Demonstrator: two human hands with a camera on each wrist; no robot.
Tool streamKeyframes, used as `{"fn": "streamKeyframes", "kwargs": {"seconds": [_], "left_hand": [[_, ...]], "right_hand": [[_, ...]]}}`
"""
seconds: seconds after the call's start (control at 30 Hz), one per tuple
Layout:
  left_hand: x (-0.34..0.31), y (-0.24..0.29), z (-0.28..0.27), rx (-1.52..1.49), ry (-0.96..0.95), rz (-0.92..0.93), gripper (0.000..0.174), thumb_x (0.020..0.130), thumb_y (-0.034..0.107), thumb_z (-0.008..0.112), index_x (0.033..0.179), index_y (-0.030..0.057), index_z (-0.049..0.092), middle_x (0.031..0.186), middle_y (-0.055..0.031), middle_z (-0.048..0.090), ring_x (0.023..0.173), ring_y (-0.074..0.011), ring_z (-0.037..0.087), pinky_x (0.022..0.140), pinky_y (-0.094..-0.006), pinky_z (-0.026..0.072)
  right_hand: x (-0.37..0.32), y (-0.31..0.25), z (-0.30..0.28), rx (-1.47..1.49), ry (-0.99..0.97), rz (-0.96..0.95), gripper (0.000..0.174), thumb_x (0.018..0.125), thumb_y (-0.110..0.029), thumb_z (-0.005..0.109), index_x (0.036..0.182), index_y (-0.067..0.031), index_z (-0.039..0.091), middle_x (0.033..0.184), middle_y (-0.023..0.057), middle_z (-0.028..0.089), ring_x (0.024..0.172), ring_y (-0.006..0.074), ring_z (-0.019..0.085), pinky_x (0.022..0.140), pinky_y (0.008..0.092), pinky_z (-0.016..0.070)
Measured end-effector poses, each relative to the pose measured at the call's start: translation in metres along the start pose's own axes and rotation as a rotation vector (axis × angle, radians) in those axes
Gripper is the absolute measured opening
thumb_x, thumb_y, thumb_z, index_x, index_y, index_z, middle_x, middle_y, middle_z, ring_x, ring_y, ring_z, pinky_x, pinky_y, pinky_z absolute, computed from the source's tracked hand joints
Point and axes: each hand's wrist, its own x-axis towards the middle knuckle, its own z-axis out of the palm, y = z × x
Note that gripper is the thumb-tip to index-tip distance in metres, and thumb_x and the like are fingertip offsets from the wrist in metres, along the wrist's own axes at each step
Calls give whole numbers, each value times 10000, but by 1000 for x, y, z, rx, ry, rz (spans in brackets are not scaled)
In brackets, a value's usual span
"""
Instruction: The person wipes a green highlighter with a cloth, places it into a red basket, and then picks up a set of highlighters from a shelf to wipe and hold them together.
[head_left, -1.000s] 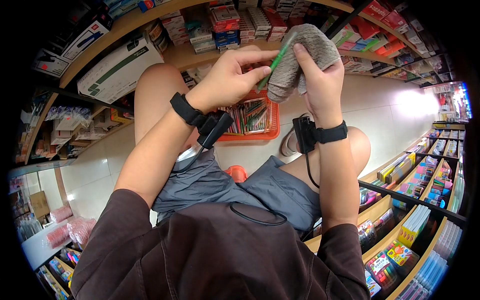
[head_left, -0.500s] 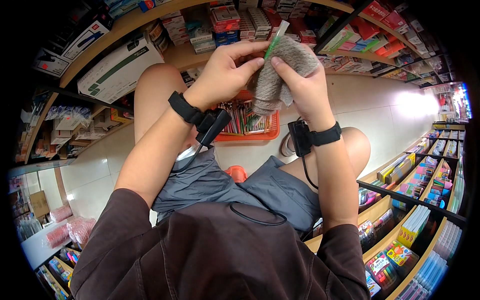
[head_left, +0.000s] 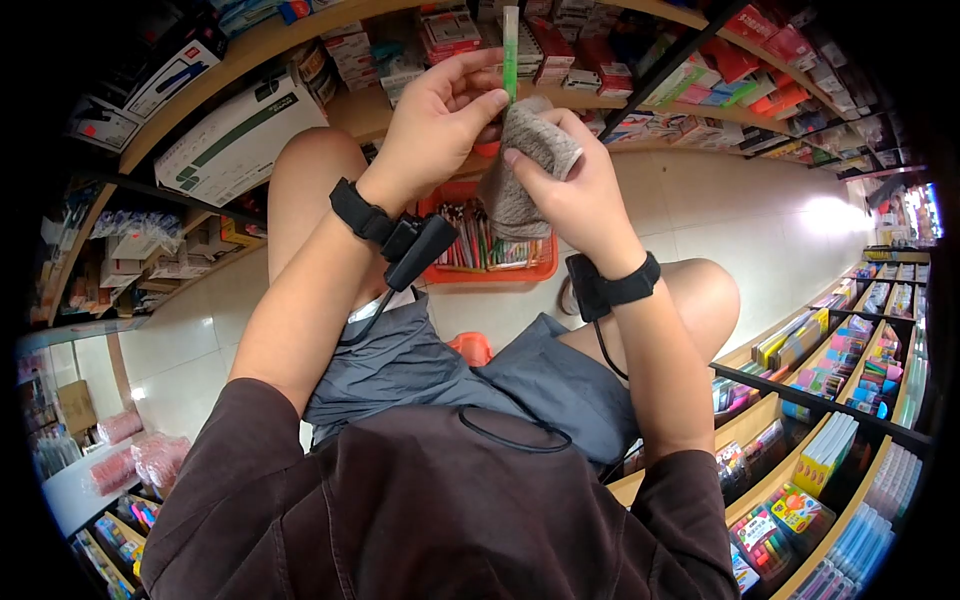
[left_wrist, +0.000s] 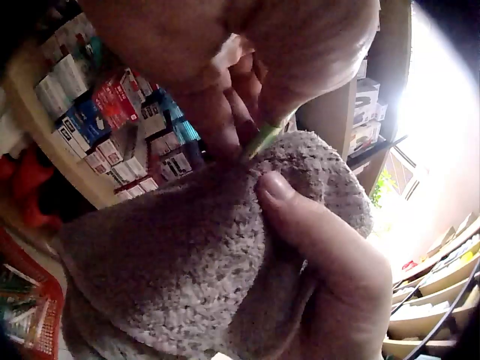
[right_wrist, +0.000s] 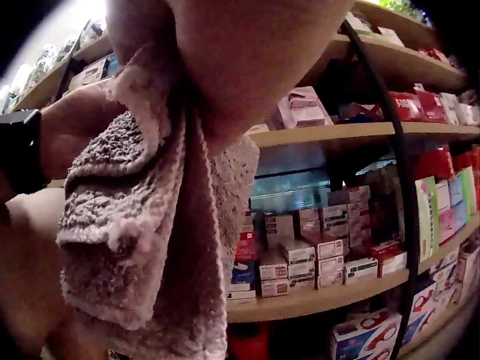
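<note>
In the head view my left hand pinches a slim green pen between thumb and fingers. The pen stands nearly upright, its clear end pointing up. My right hand grips a folded grey cloth, thumb on top. The cloth's upper edge meets the pen's lower part, which is hidden by cloth and fingers. From the left wrist, a short piece of the green pen shows right at the fuzzy cloth. In the right wrist view the cloth hangs in folds below my right hand.
Below the hands an orange basket full of pens and pencils stands on the tiled floor. Shelves with small boxes run behind it. A large white carton is at the left, and stationery racks line the right.
Both hands have moved left in the head view, the right also lower. The pen has turned from slanting across the cloth to nearly upright, and more of it rises above the cloth.
</note>
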Motion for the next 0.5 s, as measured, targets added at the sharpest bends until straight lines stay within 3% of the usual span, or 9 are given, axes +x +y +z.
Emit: {"fn": "streamKeyframes", "kwargs": {"seconds": [0.3, 0.4, 0.5], "left_hand": [[0, 2, 2, 20, -56, -37, 429, 1004, 96, 641, 1406, 1, 528, 1238, -84, 647, 1086, -134, 636, 927, -300, 559], [-2, 3, 5, -29, -66, -68, 407, 1008, 97, 634, 1392, 1, 541, 1240, -81, 651, 1090, -127, 633, 913, -296, 568], [-2, 3, 6, -52, -87, -74, 385, 1012, 94, 624, 1382, 14, 554, 1224, -74, 662, 1092, -125, 631, 905, -289, 569]], "right_hand": [[-1, 5, 5, -58, 97, -79, 214, 843, -27, 696, 1033, 11, 604, 974, 134, 679, 877, 197, 643, 825, 308, 508], [-1, 6, 3, -108, 101, -104, 200, 888, -40, 703, 1059, -22, 601, 951, 11, 659, 878, 72, 589, 788, 253, 493], [1, 11, 3, -117, 140, -125, 199, 888, -41, 705, 1057, -16, 603, 947, 14, 664, 872, 74, 591, 793, 252, 494]]}}
